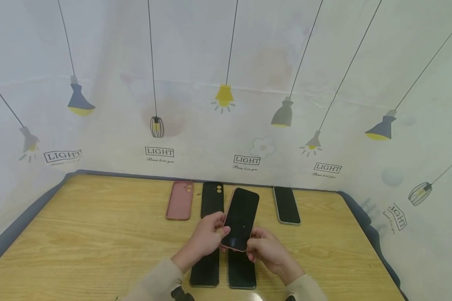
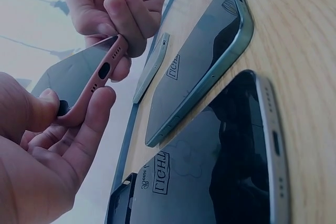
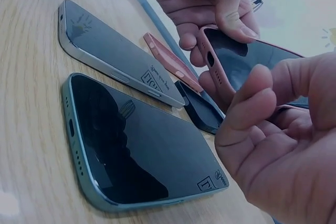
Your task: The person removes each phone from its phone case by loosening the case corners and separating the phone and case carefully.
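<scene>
A smartphone [image 1: 242, 215] with a dark screen sits in a pink phone case [image 2: 79, 109], raised above the table with its screen up. My left hand [image 1: 204, 237] grips it along the left side, thumb over the screen's edge. At the lower right corner, my right hand [image 1: 268, 250] pinches the case with thumb and curled fingers. The case's bottom edge, with its port opening and speaker holes, shows in both wrist views. Under the hands lie two more phones, a silver-edged one [image 1: 205, 271] on the left and a green-edged one [image 1: 242, 271] on the right.
Toward the back of the wooden table [image 1: 109, 234] lie an unfilled pink case [image 1: 179, 200] and a black case [image 1: 212, 198], partly covered by the held phone and left hand. A light-edged phone [image 1: 287, 205] lies at back right. A printed curtain [image 1: 196, 138] stands behind.
</scene>
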### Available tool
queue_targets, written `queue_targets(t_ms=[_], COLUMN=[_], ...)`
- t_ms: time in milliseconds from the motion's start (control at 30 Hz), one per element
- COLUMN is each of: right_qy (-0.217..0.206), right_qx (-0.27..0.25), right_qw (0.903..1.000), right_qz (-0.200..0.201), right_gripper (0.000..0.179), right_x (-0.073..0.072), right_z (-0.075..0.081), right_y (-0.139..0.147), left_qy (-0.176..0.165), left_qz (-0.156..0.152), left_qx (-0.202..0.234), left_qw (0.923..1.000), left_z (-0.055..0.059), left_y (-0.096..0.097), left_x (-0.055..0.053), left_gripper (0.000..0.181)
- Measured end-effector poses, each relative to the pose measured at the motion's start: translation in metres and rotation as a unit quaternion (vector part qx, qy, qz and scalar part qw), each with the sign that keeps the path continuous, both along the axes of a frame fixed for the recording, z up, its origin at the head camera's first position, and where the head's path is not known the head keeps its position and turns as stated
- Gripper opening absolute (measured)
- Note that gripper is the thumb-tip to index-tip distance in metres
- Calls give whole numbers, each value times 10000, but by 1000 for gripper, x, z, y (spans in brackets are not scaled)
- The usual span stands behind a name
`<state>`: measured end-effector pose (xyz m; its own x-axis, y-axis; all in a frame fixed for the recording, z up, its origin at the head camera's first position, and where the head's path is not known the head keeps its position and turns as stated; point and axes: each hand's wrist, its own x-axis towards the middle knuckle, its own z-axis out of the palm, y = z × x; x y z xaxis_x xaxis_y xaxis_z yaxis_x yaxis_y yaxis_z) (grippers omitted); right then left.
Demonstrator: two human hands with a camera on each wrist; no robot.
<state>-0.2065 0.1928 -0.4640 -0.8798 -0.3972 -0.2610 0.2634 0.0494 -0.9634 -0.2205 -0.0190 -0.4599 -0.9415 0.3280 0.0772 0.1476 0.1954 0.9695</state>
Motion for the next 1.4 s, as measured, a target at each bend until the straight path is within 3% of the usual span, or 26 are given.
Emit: queue_targets(t_ms=[267, 433, 733, 867, 1000, 1067, 1233, 1400], right_qy=[107, 161, 308, 340, 514, 600, 843, 894], right_qx=[-115, -133, -222, -219, 96, 521, 1420, 1528], right_qw=[9999, 9993, 9970, 9953, 9933, 9920, 9824, 9803], right_qz=[71, 294, 678, 877, 1029, 979, 870, 882], right_gripper=[29, 37, 38, 43, 44, 41, 21, 30], right_x=[1, 0, -1, -2, -3, -3, 1, 5], right_z=[-2, -2, 1, 4, 6, 9, 18, 20], right_y=[0, 2, 8, 10, 13, 15, 17, 13], left_qy=[-48, -285, -895, -938, -840, -778, -648, -556], left_qz=[110, 138, -222, -224, -49, 61, 226, 314], left_qx=[20, 159, 565, 554, 473, 419, 322, 194], left_qw=[9999, 9994, 9941, 9938, 9953, 9961, 9971, 9978], left_z=[1, 1, 5, 6, 4, 3, 2, 2], left_y=[2, -1, -7, -8, -8, -7, -8, -7], left_x=[2, 3, 0, -1, -1, -2, -2, -2], left_gripper=[3, 4, 12, 12, 9, 7, 4, 4])
